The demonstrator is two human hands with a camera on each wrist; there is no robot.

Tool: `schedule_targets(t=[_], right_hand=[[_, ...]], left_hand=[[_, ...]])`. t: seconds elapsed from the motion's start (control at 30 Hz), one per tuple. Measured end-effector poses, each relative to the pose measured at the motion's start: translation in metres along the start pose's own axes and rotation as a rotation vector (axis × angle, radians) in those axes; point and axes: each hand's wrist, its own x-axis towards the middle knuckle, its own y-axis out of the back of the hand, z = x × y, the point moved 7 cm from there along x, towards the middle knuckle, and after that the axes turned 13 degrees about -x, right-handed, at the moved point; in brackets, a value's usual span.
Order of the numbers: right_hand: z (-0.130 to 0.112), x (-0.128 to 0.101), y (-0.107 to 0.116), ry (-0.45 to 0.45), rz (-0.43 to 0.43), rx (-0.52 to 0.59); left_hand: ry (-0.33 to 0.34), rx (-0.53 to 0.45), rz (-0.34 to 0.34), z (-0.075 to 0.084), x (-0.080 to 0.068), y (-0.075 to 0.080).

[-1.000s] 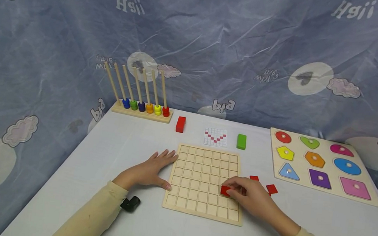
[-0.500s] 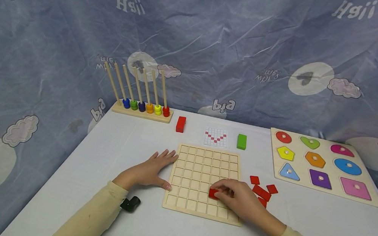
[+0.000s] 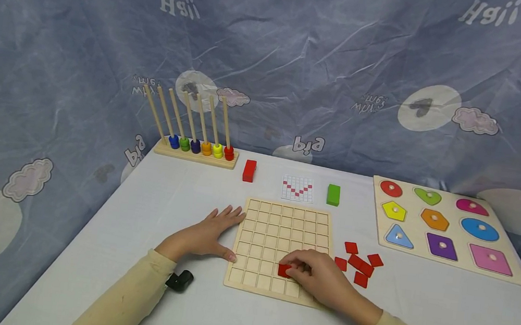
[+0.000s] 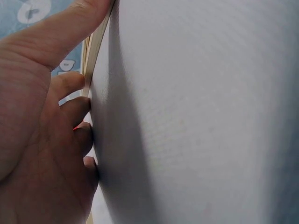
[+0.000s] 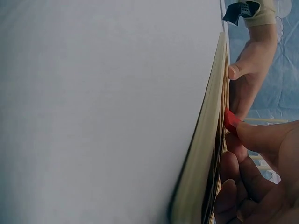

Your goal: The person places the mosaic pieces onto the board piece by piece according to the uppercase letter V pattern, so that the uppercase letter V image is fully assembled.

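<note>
A light wooden grid board lies flat on the white table. My right hand is over its lower middle and pinches a red square tile between thumb and fingers. In the right wrist view the red tile stands tilted, its lower edge right at the board's surface. My left hand rests with spread, straight fingers along the board's left edge. The left wrist view shows the left thumb and fingertips at the board's side. Several loose red tiles lie to the right of the board.
Behind the board lies a pattern card with a red V, between a red block and a green block. A peg abacus stands at the back left. A shape puzzle board lies at the right.
My right hand has moved left and slightly nearer across the board with the red tile, uncovering more of the loose tiles. The left hand has stayed in place.
</note>
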Motion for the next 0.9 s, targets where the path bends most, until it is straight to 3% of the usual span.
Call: schedule_targets(t=[0.57,0.9], right_hand=[[-0.0067,0.0034,-0.0014,0.03,0.054,-0.04],[-0.0094,0.006,-0.0053,0.007,0.042,-0.051]], left_hand=[[-0.006,0.008,0.002,-0.0003,0.0,0.0002],[-0.001,0.006,0.002,-0.0002,-0.0001,0.0002]])
